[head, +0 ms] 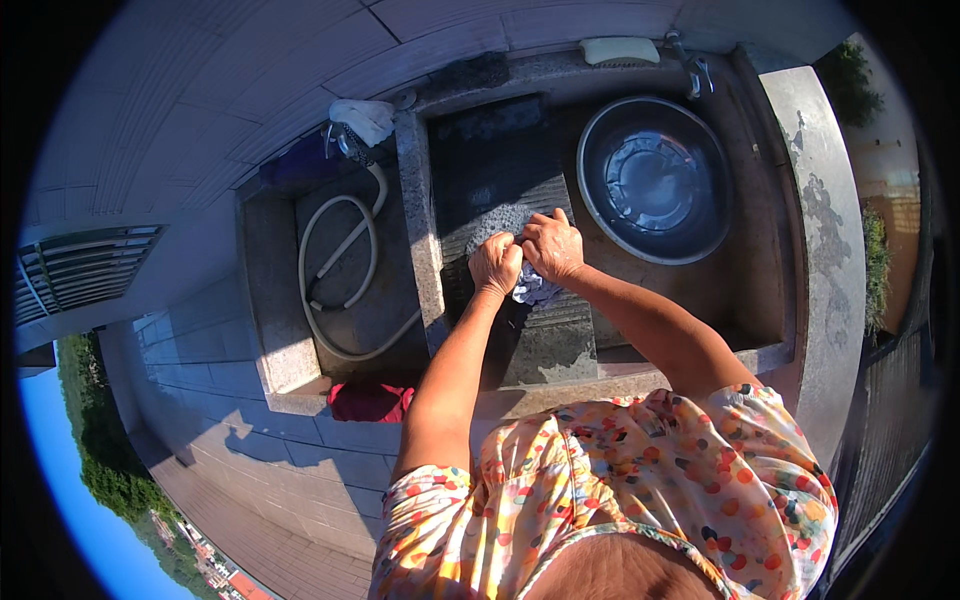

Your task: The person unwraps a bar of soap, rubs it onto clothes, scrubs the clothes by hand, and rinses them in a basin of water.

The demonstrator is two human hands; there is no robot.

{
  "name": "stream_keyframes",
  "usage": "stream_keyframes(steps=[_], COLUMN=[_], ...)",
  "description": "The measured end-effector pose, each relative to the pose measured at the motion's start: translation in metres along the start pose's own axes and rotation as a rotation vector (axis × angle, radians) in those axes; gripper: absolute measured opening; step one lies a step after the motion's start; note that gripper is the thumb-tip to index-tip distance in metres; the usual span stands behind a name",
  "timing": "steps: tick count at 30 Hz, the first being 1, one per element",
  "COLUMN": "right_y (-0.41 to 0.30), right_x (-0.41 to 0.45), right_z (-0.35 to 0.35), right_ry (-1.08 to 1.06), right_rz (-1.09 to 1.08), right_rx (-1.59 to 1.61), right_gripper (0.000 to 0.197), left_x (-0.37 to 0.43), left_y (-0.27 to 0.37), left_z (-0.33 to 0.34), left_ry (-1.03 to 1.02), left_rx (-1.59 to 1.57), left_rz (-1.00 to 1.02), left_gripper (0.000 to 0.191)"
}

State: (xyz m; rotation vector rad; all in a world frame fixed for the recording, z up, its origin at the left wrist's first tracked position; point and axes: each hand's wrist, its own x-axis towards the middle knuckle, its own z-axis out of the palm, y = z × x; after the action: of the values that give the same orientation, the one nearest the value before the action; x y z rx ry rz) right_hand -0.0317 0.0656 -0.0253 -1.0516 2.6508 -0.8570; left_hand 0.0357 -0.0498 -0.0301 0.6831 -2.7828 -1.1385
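Both of my hands are closed on a wet, bunched cloth (534, 289), pale bluish with a dark pattern. My left hand (496, 262) and my right hand (553, 244) press side by side, fists almost touching. Under them is a ridged stone washboard (555, 330), part of a concrete laundry sink. Soap suds (501, 219) lie on the ridges just beyond my left hand. Much of the cloth is hidden beneath my fingers. To the right of the board, a round metal basin (652, 180) stands in the sink, seemingly with clear water in it.
A faucet (699, 79) juts over the right basin, near a scrubbing brush (619, 52) on the back ledge. In the left trough lies a coiled hose (373, 255) joined to another faucet (341, 139), with a white cloth (363, 120) beside it. Red cloth (369, 402) hangs over the front rim.
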Motion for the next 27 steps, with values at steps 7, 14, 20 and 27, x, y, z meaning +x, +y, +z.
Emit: stream_keyframes(steps=[7,14,20,27], right_y=[0.043,0.098,0.174,0.215], right_x=[-0.006,-0.052,-0.074,-0.088], right_z=[-0.007,-0.142,-0.199,-0.184], right_ry=[0.011,0.261,0.595,0.53], right_rz=[0.66,1.154,0.919,0.798], right_rx=[0.985,1.711,1.594,0.38], right_gripper=[0.021,0.011,0.014,0.066], left_x=[0.024,0.027,0.068,0.071], left_y=[0.011,0.155,0.17,0.139], left_z=[0.001,-0.003,0.034,0.091], left_ry=[-0.089,-0.317,-0.072,-0.24], left_rx=[-1.263,-1.301,-1.235,-0.53], left_rz=[-0.929,-0.715,-0.55,-0.626], left_gripper=[0.028,0.049,0.027,0.017])
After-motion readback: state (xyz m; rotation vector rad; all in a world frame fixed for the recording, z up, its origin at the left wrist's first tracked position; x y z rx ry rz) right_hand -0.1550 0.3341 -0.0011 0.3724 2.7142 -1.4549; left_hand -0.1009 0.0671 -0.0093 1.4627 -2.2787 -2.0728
